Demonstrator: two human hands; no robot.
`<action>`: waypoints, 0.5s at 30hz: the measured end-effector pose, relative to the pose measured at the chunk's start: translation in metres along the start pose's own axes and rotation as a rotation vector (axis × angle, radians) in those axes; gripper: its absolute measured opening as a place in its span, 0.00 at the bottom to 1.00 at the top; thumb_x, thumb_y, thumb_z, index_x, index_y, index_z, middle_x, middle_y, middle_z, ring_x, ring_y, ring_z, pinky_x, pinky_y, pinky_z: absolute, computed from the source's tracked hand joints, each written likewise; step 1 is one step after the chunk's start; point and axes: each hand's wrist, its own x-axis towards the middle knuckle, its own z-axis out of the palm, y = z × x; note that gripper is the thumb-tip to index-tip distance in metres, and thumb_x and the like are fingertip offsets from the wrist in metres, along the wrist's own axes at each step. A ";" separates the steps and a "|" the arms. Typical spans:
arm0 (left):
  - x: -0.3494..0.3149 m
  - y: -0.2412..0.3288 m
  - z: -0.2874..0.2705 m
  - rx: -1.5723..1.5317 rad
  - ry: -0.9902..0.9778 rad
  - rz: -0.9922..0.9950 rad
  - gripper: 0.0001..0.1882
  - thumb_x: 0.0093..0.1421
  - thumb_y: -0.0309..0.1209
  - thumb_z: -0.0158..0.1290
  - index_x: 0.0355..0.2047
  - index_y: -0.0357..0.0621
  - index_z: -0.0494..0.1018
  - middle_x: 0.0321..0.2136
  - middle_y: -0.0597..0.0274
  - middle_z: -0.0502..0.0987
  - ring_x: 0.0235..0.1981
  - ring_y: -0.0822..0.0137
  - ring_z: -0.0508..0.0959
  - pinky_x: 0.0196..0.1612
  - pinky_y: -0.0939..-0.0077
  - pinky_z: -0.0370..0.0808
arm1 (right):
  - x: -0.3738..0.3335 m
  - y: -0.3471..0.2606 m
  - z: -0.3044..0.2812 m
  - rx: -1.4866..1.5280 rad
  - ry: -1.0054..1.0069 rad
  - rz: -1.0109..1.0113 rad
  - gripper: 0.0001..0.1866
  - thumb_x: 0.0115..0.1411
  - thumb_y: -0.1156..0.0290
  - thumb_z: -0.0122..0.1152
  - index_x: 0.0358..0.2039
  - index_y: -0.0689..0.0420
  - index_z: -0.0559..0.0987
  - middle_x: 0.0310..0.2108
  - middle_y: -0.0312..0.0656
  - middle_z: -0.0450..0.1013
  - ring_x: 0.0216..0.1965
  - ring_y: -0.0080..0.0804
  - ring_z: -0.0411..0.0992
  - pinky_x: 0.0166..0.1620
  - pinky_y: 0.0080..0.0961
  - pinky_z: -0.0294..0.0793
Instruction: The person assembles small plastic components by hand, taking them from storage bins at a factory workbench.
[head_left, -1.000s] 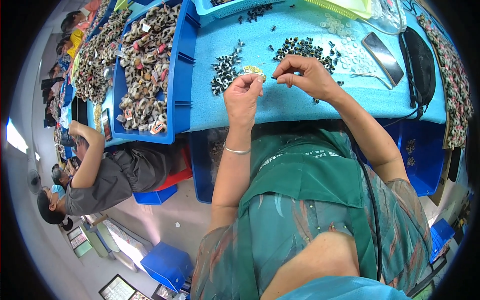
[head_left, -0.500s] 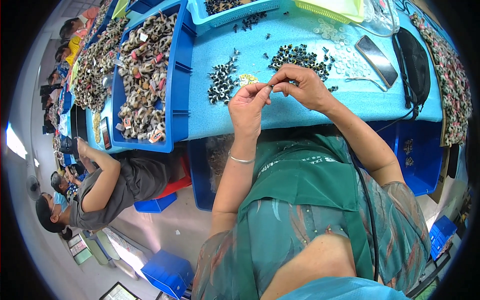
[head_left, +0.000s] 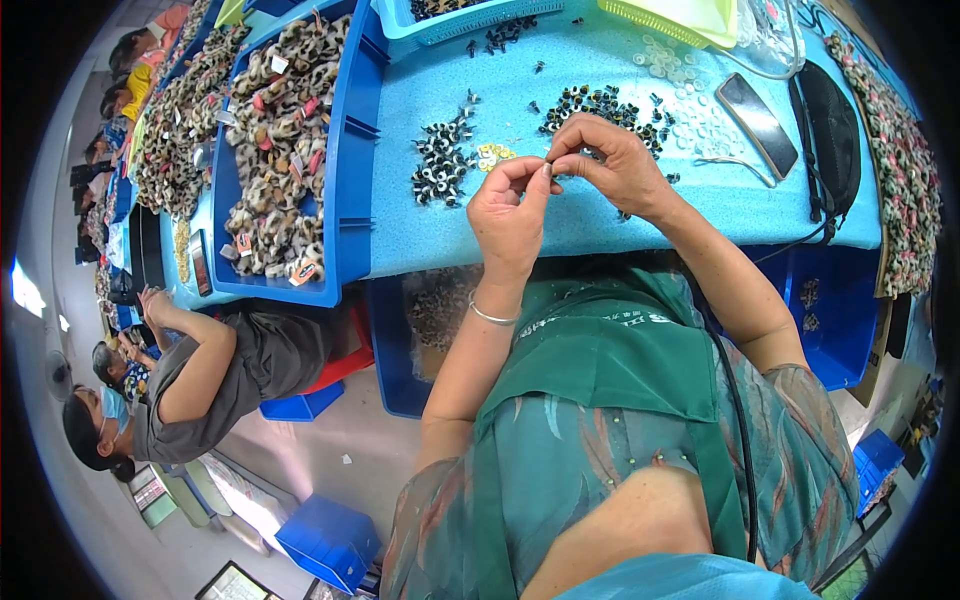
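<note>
My left hand (head_left: 508, 212) and my right hand (head_left: 608, 165) meet fingertip to fingertip above the blue table cover (head_left: 420, 240). Both are closed in a pinch around something small and dark, mostly hidden by the fingers. Left of my hands lies a pile of small black-and-white pieces (head_left: 440, 165), like toy eyes on stems. Close beside it is a little heap of yellow ring-shaped pieces (head_left: 492, 155). Behind my right hand spreads a pile of black-and-yellow stemmed pieces (head_left: 590, 105). Clear round washers (head_left: 690, 120) are scattered farther right.
A blue bin (head_left: 350, 170) of spotted plush pieces stands at the left. Toward the back are a light-blue basket (head_left: 470, 28) and a yellow-green basket (head_left: 670, 25). A phone (head_left: 757, 125) and a black pouch (head_left: 830, 140) lie at the right. A co-worker (head_left: 200, 380) sits at the left.
My left hand has shifted slightly right, its thumb now more upright against the right fingertips. My right hand remains pinched in nearly the same place. The view has moved a little.
</note>
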 end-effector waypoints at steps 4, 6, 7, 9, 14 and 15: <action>0.007 -0.004 -0.001 -0.020 -0.055 -0.047 0.06 0.58 0.20 0.55 0.36 0.31 0.73 0.29 0.60 0.78 0.27 0.75 0.76 0.31 0.82 0.74 | 0.004 -0.002 -0.013 -0.014 -0.046 0.109 0.05 0.54 0.76 0.63 0.30 0.60 0.76 0.32 0.36 0.70 0.33 0.23 0.69 0.37 0.21 0.70; 0.016 -0.006 -0.007 0.460 -0.178 0.148 0.11 0.55 0.21 0.57 0.39 0.33 0.73 0.33 0.56 0.77 0.32 0.69 0.76 0.34 0.74 0.73 | 0.008 0.002 -0.021 -0.117 -0.060 0.062 0.04 0.54 0.77 0.62 0.29 0.61 0.75 0.32 0.37 0.70 0.32 0.25 0.69 0.36 0.21 0.70; 0.021 -0.006 -0.004 0.455 -0.173 0.155 0.11 0.55 0.21 0.57 0.39 0.33 0.73 0.33 0.56 0.77 0.32 0.69 0.76 0.34 0.74 0.73 | 0.012 0.005 -0.027 -0.124 -0.065 0.056 0.04 0.54 0.77 0.62 0.29 0.61 0.75 0.32 0.37 0.70 0.32 0.25 0.69 0.36 0.21 0.70; 0.031 -0.008 0.004 0.889 -0.111 0.515 0.14 0.53 0.22 0.58 0.42 0.36 0.74 0.40 0.53 0.75 0.42 0.60 0.74 0.45 0.71 0.71 | 0.027 0.017 -0.041 -0.316 -0.036 0.009 0.04 0.54 0.78 0.62 0.29 0.61 0.75 0.32 0.38 0.69 0.31 0.26 0.69 0.36 0.21 0.70; 0.058 -0.024 0.024 1.114 -0.144 0.546 0.35 0.52 0.39 0.62 0.56 0.38 0.62 0.58 0.41 0.58 0.60 0.43 0.57 0.58 0.49 0.56 | 0.077 0.062 -0.066 -0.683 0.030 -0.235 0.09 0.56 0.70 0.61 0.36 0.57 0.76 0.45 0.49 0.69 0.49 0.50 0.66 0.51 0.41 0.66; 0.065 -0.030 0.027 1.119 -0.124 0.540 0.35 0.52 0.39 0.62 0.56 0.38 0.62 0.58 0.41 0.58 0.60 0.43 0.57 0.58 0.49 0.56 | 0.086 0.074 -0.067 -0.676 0.014 -0.246 0.09 0.56 0.70 0.61 0.36 0.57 0.76 0.45 0.49 0.69 0.49 0.50 0.66 0.51 0.41 0.66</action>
